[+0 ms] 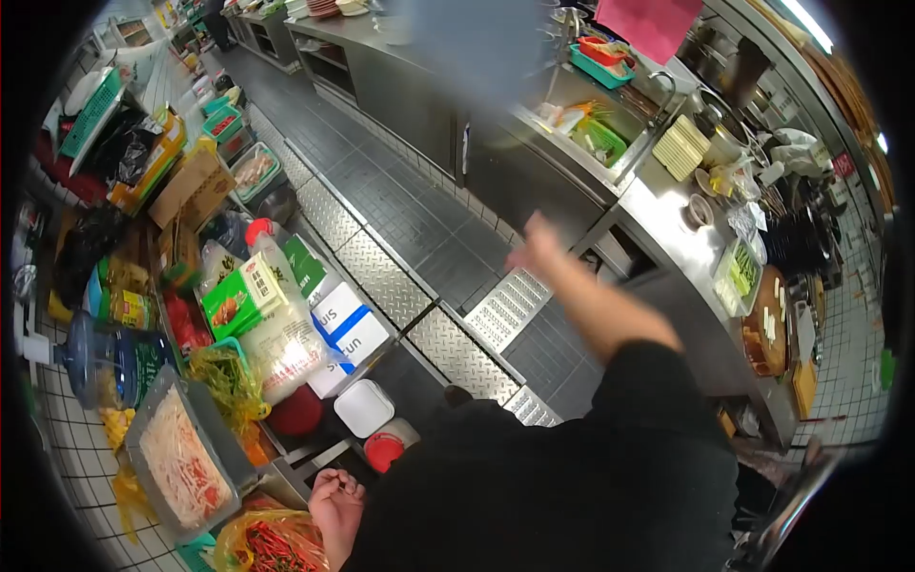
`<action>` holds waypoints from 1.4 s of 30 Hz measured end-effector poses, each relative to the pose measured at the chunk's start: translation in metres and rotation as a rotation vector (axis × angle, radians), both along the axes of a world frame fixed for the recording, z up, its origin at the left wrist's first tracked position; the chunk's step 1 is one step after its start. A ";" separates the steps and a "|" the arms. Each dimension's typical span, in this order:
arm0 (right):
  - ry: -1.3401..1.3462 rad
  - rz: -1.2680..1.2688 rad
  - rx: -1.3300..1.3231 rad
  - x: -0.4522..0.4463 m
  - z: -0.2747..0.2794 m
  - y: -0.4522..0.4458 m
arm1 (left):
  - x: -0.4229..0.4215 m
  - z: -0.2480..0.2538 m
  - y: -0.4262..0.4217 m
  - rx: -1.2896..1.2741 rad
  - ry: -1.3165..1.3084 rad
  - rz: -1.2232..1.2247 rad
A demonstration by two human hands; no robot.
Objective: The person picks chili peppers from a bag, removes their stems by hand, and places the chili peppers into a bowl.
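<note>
My left hand (338,510) is at the lower left, its fingers curled in. Whether anything is inside them I cannot make out. Beside it lie a yellow-tinted plastic bag of red chilies (272,545) and a grey tub of pale shredded vegetable with orange shreds (181,462). My right arm reaches forward, and my right hand (538,250) hangs over the walkway near the steel cabinet, its fingers smeared by motion. A blurred grey-blue shape (477,48) at the top, its kind unclear, covers part of the far counter.
On the left stand a large blue water bottle (100,362), a green-and-white packet (243,300), white cartons (348,334) and a white lidded tub (364,408). Metal tread plates (376,276) line the dark tiled floor. At right, a steel counter (658,214) holds a sink and a round chopping board (762,334).
</note>
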State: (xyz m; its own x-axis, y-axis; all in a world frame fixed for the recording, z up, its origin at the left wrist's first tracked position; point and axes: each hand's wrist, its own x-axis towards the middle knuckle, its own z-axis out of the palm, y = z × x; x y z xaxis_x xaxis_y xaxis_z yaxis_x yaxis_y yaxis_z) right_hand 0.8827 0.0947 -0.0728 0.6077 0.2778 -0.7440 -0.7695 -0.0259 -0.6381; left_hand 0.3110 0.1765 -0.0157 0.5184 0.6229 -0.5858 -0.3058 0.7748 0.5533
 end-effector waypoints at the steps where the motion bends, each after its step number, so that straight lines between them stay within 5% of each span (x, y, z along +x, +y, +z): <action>1: 0.053 0.181 -0.088 -0.052 -0.051 0.005 | 0.006 -0.005 -0.001 -0.008 0.004 0.019; 3: 0.126 0.594 -0.228 -0.157 -0.147 0.015 | 0.018 -0.009 0.001 0.071 0.087 0.166; 6: -0.110 1.139 0.233 -0.273 -0.072 0.060 | 0.060 0.030 0.007 0.243 0.214 0.342; 9: -0.175 1.364 0.679 -0.331 0.021 0.086 | 0.059 0.041 0.011 0.483 0.224 0.473; 12: -0.031 1.615 0.858 -0.367 0.062 0.102 | 0.039 0.041 -0.013 0.671 0.093 0.638; 15: 0.060 1.831 0.974 -0.407 0.072 0.100 | 0.027 0.047 -0.051 0.597 0.074 0.800; 18: -0.221 2.030 0.828 -0.438 0.085 0.080 | 0.013 0.059 -0.093 0.593 0.350 0.869; 19: -0.043 2.050 0.805 -0.449 0.097 0.068 | 0.016 0.049 -0.109 0.741 0.661 1.015; 20: -0.103 2.070 0.853 -0.459 0.080 0.059 | 0.015 0.026 -0.122 0.834 0.491 1.220; 21: -0.136 2.163 0.972 -0.468 0.078 0.054 | 0.002 0.018 -0.139 0.781 1.175 1.112; 22: -0.102 2.163 1.092 -0.481 0.042 0.055 | -0.001 0.006 -0.151 0.670 0.848 1.279; 25: -0.250 2.427 1.160 -0.519 0.039 0.027 | -0.015 0.001 -0.194 0.460 0.895 1.462; 27: -0.614 2.508 1.327 -0.535 0.049 -0.014 | -0.014 0.002 -0.237 0.406 0.933 1.546; 29: -0.655 2.341 1.807 -0.559 0.052 -0.054 | -0.022 0.003 -0.276 0.344 0.994 1.593; 30: -0.682 2.408 1.845 -0.566 0.057 -0.072 | -0.023 0.006 -0.296 0.317 0.949 1.625; 35: -0.648 2.563 1.934 -0.599 0.059 -0.151 | -0.035 -0.006 -0.384 0.332 0.837 1.750; 37: -0.367 2.766 1.690 -0.610 0.052 -0.173 | -0.040 -0.008 -0.410 0.305 0.611 1.804; 39: -0.395 2.756 1.669 -0.614 0.051 -0.190 | -0.048 -0.020 -0.425 0.244 0.450 1.846; 41: -0.762 2.596 1.908 -0.614 0.073 -0.218 | -0.056 -0.026 -0.439 0.270 0.309 1.827; 42: -0.874 2.427 2.308 -0.623 0.071 -0.220 | -0.058 -0.027 -0.447 0.187 0.188 1.799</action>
